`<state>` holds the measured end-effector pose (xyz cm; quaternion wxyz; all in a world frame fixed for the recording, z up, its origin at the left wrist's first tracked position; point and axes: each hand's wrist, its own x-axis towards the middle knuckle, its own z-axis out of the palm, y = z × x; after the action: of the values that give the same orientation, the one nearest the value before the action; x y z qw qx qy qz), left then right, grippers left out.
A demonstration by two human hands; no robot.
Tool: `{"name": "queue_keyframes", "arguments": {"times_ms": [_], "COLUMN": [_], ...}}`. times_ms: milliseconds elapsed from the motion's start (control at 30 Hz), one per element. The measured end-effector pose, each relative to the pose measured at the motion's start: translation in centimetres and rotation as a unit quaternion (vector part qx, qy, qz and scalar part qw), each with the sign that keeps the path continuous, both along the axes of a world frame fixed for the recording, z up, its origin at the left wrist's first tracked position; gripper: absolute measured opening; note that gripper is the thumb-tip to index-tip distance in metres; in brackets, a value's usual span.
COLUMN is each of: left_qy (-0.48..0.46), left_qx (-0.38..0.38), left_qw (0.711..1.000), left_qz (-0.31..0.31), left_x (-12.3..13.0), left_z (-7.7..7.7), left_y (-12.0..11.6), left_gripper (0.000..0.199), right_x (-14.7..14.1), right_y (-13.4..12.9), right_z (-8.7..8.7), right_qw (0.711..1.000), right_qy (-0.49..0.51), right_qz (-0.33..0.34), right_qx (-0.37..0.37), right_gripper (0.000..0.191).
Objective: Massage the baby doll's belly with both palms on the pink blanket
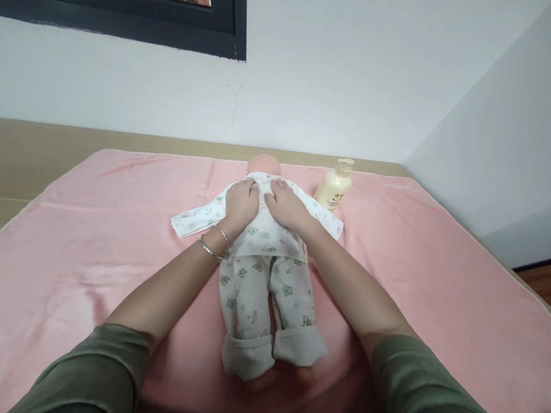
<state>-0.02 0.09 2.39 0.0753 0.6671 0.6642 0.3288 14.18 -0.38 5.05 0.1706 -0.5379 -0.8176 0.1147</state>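
sleeves (94,370) of dark green are covering the person's upper arms at the near edge. between the bare forearms, a doll (264,246) is lying lengthwise on a pink cloth (74,255), legs toward the person; which way it is facing, i cannot tell. its pale printed trousers (250,299) are ending in broad folded cuffs (249,354), looking loose enough that pulling there would probably be shifting fabric rather than body. beyond the waist, a matching top (264,236) is covering the torso, its arms angling outward. the left hand (242,203), two bangles (213,249) circling its wrist, and the right hand (287,204) are resting on the top's upper part; whether they are pinching fabric or only pressing, i cannot tell. the doll is probably feeling light, soft outside and firmer beneath; shoulders and sides are seeming the surest holds. a cream pump bottle (334,188) is standing just beside the top's right-hand arm. farther on, the doll's round head (264,164) is showing, then bare bench (33,164), white wall (336,78) and a dark-framed window (119,16).
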Motion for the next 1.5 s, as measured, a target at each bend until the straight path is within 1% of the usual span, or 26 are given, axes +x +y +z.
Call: {"name": "queue_keyframes", "arguments": {"times_ms": [100,200,300,367,467,533,600,667,733,867,967,1067,1167,1233,1300,1400,1500], "left_qy": [-0.010,-0.007,0.003,0.027,0.098,0.146,0.179,0.194,0.188,0.163,0.141,0.140,0.180,0.209,0.226,0.203,0.157], "left_qx": [0.011,0.011,0.003,-0.008,-0.033,-0.052,-0.064,-0.071,-0.075,-0.077,-0.094,-0.093,-0.078,-0.075,-0.081,-0.103,-0.101], "left_qw": [1.000,1.000,1.000,1.000,0.995,0.988,0.981,0.978,0.979,0.983,0.985,0.985,0.980,0.974,0.968,0.970,0.978], "left_qz": [-0.010,-0.010,-0.008,-0.008,0.003,0.016,0.020,0.011,0.001,-0.027,-0.045,-0.037,-0.027,-0.043,-0.069,-0.090,-0.091], "left_x": [0.0,-0.1,-0.1,0.1,0.9,1.8,2.5,2.9,2.6,0.7,-0.3,-0.1,1.2,1.9,2.1,1.6,0.6], "left_z": [-0.3,-0.4,-0.1,0.4,1.3,1.8,2.1,2.3,2.3,2.4,2.4,2.4,2.5,2.8,3.1,3.5,3.5], "left_y": [0.1,0.2,0.2,-0.1,-1.4,-2.5,-3.6,-4.1,-3.9,-1.9,-0.8,-1.1,-2.5,-3.5,-3.9,-3.4,-2.0], "left_gripper": [0.044,0.045,0.044,0.043,0.044,0.050,0.057,0.059,0.055,0.045,0.046,0.048,0.051,0.055,0.056,0.049,0.042], "right_x": [0.3,0.3,0.4,0.6,1.2,1.6,1.9,1.8,1.3,-0.6,-1.5,-1.1,0.1,0.8,1.2,1.0,0.0], "right_y": [1.2,1.7,2.0,2.3,3.0,3.4,3.5,3.1,2.2,-0.8,-2.2,-1.7,0.4,1.8,2.6,2.2,0.3], "right_z": [-0.9,-1.5,-1.8,-1.8,-2.0,-1.9,-1.7,-1.3,-0.9,-0.4,-0.5,-0.6,-0.7,-0.8,-0.9,-0.7,-0.2], "right_qw": [0.999,0.999,0.999,0.998,0.996,0.994,0.995,0.996,0.998,0.994,0.990,0.994,0.998,0.999,0.999,0.999,0.997], "right_qy": [0.032,0.042,0.048,0.059,0.088,0.102,0.101,0.080,0.039,-0.068,-0.105,-0.085,-0.026,0.007,0.012,-0.025,-0.070], "right_qz": [-0.025,-0.018,-0.007,0.001,0.009,0.011,0.012,0.011,0.002,-0.030,-0.008,0.015,0.015,0.009,0.007,0.003,-0.005], "right_qx": [0.003,0.007,0.017,0.021,0.023,0.022,0.023,0.032,0.049,0.077,0.091,0.075,0.052,0.041,0.035,0.038,0.022], "right_gripper": [0.064,0.063,0.059,0.054,0.049,0.049,0.050,0.049,0.050,0.052,0.054,0.052,0.053,0.053,0.053,0.058,0.063]}}
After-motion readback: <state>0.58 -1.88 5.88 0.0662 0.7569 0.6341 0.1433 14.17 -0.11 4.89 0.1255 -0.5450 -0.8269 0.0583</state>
